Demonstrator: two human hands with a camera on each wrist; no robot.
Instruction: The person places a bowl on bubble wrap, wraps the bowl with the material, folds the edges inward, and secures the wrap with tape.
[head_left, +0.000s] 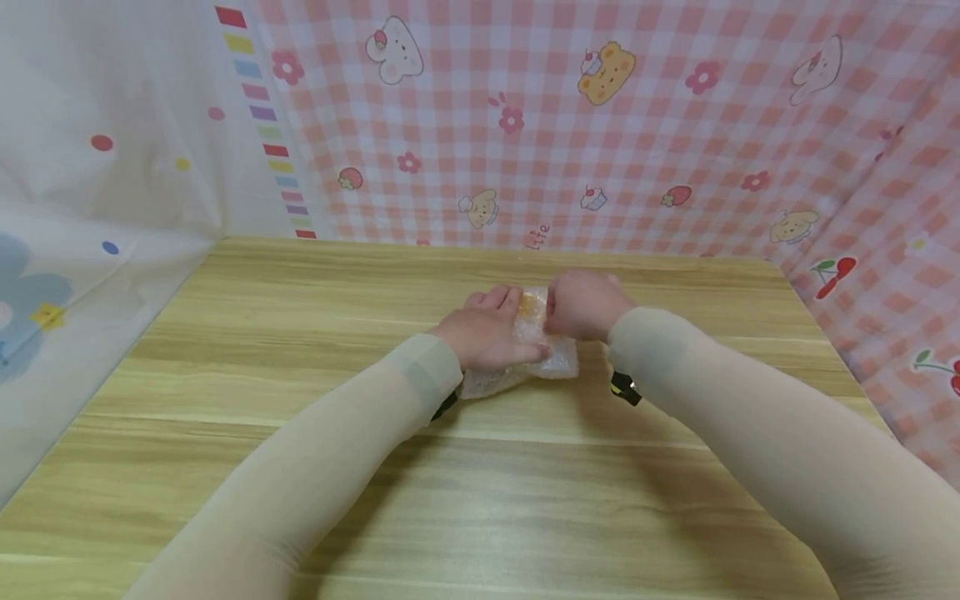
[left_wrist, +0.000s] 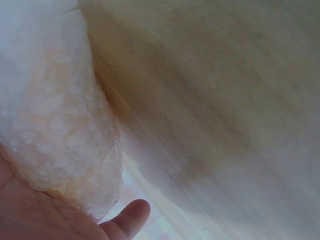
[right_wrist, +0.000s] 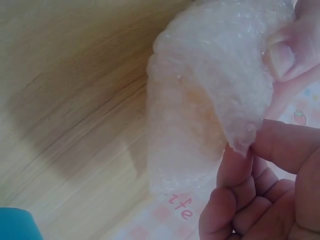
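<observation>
A bubble-wrap bundle (head_left: 558, 360) lies on the wooden table under both hands. Something yellow-orange shows faintly through its layers; its kind is hidden by the wrap. My left hand (head_left: 487, 335) rests on the bundle from the left, fingers stretched along it and thumb laid across the wrap. In the left wrist view the palm (left_wrist: 35, 215) is against the bubble wrap (left_wrist: 65, 115), one digit sticking out straight past its end. My right hand (head_left: 587, 305) pinches a pointed corner of the bubble wrap (right_wrist: 215, 65) between thumb and curled index finger, as the right wrist view shows.
The wooden table (head_left: 480, 500) reaches back to a pink checked cloth (head_left: 450, 125) with cartoon prints. A white dotted cloth (head_left: 112, 192) hangs at the left. A rounded teal thing (right_wrist: 20, 224) shows at the lower-left corner of the right wrist view.
</observation>
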